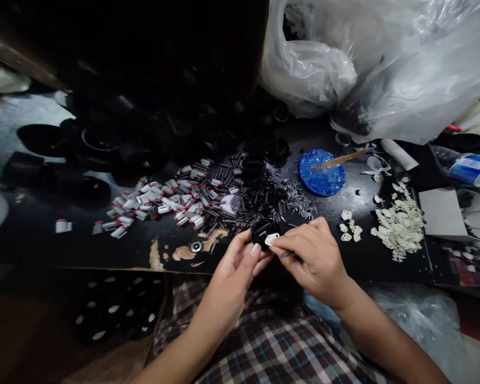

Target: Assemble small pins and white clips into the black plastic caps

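- Both hands pinch one small black round part (263, 233) just above the near edge of the worktop (40, 240): my left hand (232, 277) cups it from below with thumb and fingers closed on its rim, and my right hand (316, 261) presses a small white plate (272, 239) against its face with thumb and forefinger, a thin dark tool (I cannot tell what kind) tucked under the same fingers.
- Behind, at the far right corner, a big clear plastic bag (384, 64) slumps over the worktop; a heap of black housings (116, 138) fills the far left.
- Mid-worktop lies a spread of grey-and-red clips (156, 202), with a tangle of dark springs (260, 197) just beside it.
- A blue lid (320, 172) with a brush laid across it sits right of the springs.
- A pile of white plates (400, 226) lies toward the right edge.
- Risk, as I judge it: the plate is held only by fingertip pressure, so a slip could drop it onto my lap or into the springs, where it would be hard to find; the tucked tool could also shift and scratch the part.
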Tool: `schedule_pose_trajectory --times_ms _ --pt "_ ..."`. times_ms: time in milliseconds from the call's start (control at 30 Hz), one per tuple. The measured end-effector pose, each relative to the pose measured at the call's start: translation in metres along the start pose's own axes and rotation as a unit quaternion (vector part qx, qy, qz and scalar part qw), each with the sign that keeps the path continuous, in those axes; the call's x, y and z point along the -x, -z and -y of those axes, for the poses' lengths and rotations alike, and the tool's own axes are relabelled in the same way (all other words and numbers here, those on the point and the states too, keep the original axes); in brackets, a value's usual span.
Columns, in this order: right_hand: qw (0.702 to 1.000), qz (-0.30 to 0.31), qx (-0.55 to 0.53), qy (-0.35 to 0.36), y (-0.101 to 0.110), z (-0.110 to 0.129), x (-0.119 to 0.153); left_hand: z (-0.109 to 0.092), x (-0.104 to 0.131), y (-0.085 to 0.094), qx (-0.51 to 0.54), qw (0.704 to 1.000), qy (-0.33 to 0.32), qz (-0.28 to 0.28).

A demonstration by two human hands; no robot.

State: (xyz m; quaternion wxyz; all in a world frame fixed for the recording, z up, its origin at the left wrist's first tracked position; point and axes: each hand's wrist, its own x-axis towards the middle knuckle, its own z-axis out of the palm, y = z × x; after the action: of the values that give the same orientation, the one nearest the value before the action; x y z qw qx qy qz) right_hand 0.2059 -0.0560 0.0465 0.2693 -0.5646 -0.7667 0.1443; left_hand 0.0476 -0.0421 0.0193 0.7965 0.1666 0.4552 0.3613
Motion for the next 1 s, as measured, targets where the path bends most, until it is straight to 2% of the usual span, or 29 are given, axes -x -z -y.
schedule_pose_trajectory --times_ms 200,433,567,700,767,833,867,900,933,967,1000 --pt "0.999 0.029 0.016 -0.005 0.004 0.002 0.001 0.001 0.003 0.000 -0.018 0.999 -0.014 0.036" --pt "0.999 0.020 0.011 -0.032 -0.001 0.011 0.007 0.008 0.000 -0.004 0.023 0.999 -0.036 -0.034" --pt "0.996 0.015 -0.049 -0.078 -0.011 0.010 0.015 0.013 -0.004 -0.005 0.015 0.999 -0.030 -0.034" --pt "0.989 0.026 -0.108 -0.100 -0.015 0.013 0.011 0.006 -0.001 -0.001 -0.006 0.999 -0.024 -0.029" --pt "0.983 0.068 -0.156 -0.073 -0.014 0.019 0.002 0.002 0.009 0.019 -0.036 0.999 -0.023 -0.029" --pt "0.969 0.110 -0.219 -0.023 -0.011 0.025 -0.008 -0.002 0.024 0.060 -0.105 0.993 -0.029 -0.055" --pt "0.962 0.119 -0.245 -0.004 -0.009 0.027 -0.013 -0.004 0.032 0.087 -0.159 0.981 -0.053 -0.094" --pt "0.958 0.118 -0.263 0.000 -0.008 0.028 -0.017 -0.006 0.041 0.115 -0.211 0.960 -0.090 -0.158" --pt "0.956 0.114 -0.271 -0.012 -0.007 0.028 -0.021 -0.009 0.048 0.143 -0.261 0.926 -0.127 -0.241" --pt "0.955 0.111 -0.271 -0.037 -0.008 0.027 -0.023 -0.013 0.054 0.168 -0.332 0.881 -0.154 -0.301" --pt "0.955 0.112 -0.266 -0.070 -0.009 0.026 -0.024 -0.018 0.058 0.187 -0.417 0.822 -0.188 -0.340"
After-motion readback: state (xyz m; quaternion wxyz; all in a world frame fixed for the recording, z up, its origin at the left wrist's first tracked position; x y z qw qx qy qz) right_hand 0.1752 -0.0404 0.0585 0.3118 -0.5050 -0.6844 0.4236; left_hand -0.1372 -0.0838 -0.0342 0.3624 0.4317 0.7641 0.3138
